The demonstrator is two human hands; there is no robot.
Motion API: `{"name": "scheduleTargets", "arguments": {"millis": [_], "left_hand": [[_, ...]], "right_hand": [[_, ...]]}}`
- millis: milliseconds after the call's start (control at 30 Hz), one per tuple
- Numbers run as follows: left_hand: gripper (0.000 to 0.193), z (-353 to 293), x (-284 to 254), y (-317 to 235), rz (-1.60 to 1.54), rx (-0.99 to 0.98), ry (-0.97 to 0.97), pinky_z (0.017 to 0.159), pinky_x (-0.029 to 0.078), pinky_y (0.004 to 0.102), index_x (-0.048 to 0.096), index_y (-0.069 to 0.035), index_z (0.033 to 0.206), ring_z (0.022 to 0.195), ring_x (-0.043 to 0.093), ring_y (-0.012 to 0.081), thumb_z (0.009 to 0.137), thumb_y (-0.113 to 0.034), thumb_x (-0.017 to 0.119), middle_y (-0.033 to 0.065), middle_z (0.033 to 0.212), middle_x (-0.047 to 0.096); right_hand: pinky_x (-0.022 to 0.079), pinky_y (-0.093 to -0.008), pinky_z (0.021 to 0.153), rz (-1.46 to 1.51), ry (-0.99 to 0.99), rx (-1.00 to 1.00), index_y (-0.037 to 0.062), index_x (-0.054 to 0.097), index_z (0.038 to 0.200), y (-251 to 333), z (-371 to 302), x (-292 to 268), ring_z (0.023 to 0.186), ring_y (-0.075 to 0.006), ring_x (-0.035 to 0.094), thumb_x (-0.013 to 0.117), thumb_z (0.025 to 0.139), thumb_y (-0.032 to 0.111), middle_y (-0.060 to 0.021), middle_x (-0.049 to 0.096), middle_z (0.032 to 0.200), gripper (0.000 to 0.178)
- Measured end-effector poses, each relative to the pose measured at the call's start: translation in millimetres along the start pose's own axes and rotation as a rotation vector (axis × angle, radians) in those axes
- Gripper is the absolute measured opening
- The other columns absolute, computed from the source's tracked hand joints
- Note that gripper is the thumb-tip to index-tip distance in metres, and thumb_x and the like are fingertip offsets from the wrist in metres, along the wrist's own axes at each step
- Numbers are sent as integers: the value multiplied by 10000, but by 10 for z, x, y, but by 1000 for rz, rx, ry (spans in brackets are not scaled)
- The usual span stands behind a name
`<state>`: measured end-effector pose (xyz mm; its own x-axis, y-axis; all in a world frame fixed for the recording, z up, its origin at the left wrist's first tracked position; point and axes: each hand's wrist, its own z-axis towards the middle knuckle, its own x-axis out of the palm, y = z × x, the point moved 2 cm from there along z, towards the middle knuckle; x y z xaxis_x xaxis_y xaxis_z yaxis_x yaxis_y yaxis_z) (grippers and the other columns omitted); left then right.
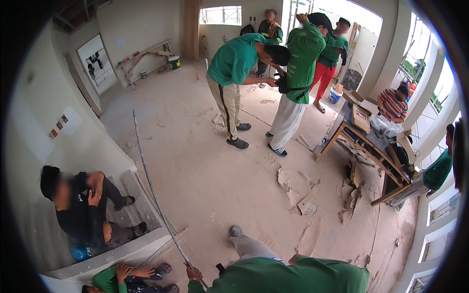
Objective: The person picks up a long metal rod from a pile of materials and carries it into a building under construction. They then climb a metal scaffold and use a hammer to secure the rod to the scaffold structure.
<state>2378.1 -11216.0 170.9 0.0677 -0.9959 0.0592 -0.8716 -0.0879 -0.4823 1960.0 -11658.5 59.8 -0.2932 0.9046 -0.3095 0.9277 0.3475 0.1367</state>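
Observation:
At the lower edge my left hand (194, 273) is closed around a long thin grey rod (156, 201). The rod slants up and away to the far left, its far end standing over the dusty floor. My green sleeves and torso fill the bottom, with one pale trouser leg (250, 246) and a shoe stretched forward. Only a small part of my right hand (294, 259) shows beside the sleeve, in front of my body; its fingers are hidden. A small dark object (220, 268) sticks out near my waist, too small to name.
Ahead, one person bends over a pouch at another's waist (282, 84). A wooden worktable (337, 131) with cartons stands right. Torn cardboard (295, 183) litters the floor. Someone sits on the left step (78, 210), another person (110, 279) below. Behind stand a bench (146, 51) and bucket (175, 62).

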Motion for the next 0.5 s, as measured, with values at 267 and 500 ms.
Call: {"name": "scheduleTargets", "arguments": {"millis": [267,500], "left_hand": [[575,662,1065,-1371,286,332,-260,325,358,373,480,-95,610,315,424,219,879,-603,463,31,403,365],[410,1869,2236,-3094,657,737,-523,350,397,368,461,-93,978,350,489,213,901,-495,484,64,430,433]], "right_hand": [[522,-396,781,-795,-428,-864,198,623,1148,4997,327,-3900,929,-260,639,498,876,254,-59,680,1006,305],[536,-344,678,-568,-610,-1237,110,654,983,7336,837,-5254,704,-210,643,447,960,309,-75,641,810,288]]}}
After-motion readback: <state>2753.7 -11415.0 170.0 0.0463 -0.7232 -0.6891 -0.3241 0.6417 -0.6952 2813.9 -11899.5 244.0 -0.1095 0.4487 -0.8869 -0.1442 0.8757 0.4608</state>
